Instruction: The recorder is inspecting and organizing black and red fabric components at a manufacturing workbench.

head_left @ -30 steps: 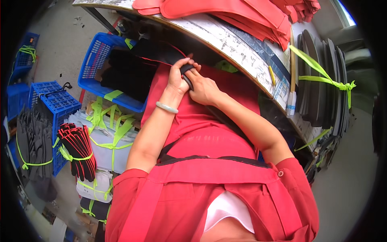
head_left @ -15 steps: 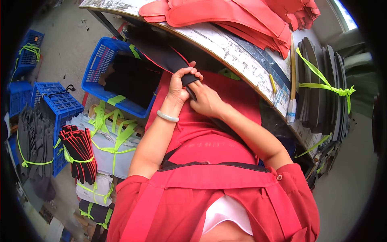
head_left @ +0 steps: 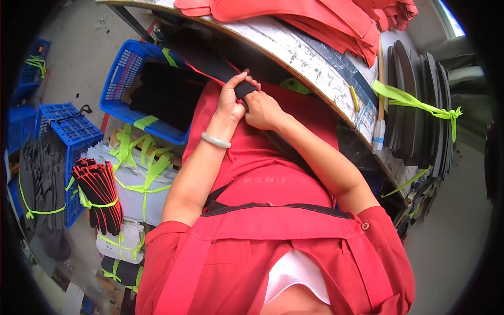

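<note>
Both my hands are closed on a long black padded strap with red edging (head_left: pixel 214 67), held in front of my red apron (head_left: pixel 294 123). My left hand (head_left: pixel 230 100), below a pale bangle on the wrist, wraps round the strap with its fingertips curled over the top. My right hand (head_left: pixel 264 109) grips it from the other side, pressed against the left. The wide part of the strap runs up and left, beneath the table edge. A short black section shows between my hands, and a darker length below them is mostly hidden.
A blue basket (head_left: pixel 109 94) holding black pieces stands at the left. A worktable (head_left: pixel 294 50) carries red padded pieces (head_left: pixel 310 21) and a yellow pen-like stick (head_left: pixel 354 98). Grey curved sheets (head_left: pixel 415 105) are tied at right. Tied black-and-red straps (head_left: pixel 100 194) lie near a blue crate (head_left: pixel 73 123).
The whole view has shifted slightly, so the basket and table sit a little higher and further left. My hands keep their hold on the strap, with the right fingers slightly more curled.
</note>
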### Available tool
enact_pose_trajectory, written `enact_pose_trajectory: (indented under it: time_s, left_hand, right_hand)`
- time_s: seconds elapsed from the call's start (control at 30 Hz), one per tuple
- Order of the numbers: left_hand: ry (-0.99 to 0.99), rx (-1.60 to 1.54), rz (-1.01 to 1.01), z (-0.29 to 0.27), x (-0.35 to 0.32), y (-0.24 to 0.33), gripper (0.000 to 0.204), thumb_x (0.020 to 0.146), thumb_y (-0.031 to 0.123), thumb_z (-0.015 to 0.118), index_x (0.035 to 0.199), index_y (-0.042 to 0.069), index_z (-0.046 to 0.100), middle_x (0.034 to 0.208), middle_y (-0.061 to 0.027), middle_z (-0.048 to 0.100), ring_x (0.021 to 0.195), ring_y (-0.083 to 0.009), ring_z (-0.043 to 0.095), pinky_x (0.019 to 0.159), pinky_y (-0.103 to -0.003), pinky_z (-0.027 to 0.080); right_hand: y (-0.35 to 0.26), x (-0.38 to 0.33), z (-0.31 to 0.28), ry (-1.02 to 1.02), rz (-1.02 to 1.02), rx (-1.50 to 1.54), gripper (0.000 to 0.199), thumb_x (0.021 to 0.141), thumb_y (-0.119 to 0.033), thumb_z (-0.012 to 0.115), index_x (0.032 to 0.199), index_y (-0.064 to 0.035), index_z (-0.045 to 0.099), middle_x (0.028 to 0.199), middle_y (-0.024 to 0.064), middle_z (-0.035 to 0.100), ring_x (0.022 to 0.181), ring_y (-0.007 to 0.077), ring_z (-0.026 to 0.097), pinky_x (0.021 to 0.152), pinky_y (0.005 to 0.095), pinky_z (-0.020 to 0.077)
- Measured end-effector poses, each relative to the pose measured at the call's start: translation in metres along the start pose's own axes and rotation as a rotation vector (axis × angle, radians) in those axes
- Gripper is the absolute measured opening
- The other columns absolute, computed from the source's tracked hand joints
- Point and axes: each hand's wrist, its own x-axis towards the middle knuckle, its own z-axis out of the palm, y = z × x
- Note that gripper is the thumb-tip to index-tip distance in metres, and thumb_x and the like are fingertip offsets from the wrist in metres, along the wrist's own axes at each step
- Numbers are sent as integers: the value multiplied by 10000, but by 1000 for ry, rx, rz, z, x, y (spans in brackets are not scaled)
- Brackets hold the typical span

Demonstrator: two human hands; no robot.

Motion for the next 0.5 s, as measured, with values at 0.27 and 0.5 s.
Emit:
enact_pose_trajectory:
  time_s: [0.27,0.5]
  left_hand:
    - [-68,-75,-19,12,-8,4,273,825,38,557,1087,-15,503,777,-80,556,753,-229,565,816,-391,498]
    - [33,-96,-87,30,-14,7,295,920,163,557,1142,-29,536,881,-98,612,919,-262,591,995,-440,445]
  right_hand:
    - [5,-38,18,379,-180,11,444,733,-83,550,1172,-88,481,1079,181,592,825,414,618,707,506,510]
    - [7,-28,13,331,-141,-6,333,757,-94,552,1089,-67,545,1079,177,609,870,365,638,725,487,524]
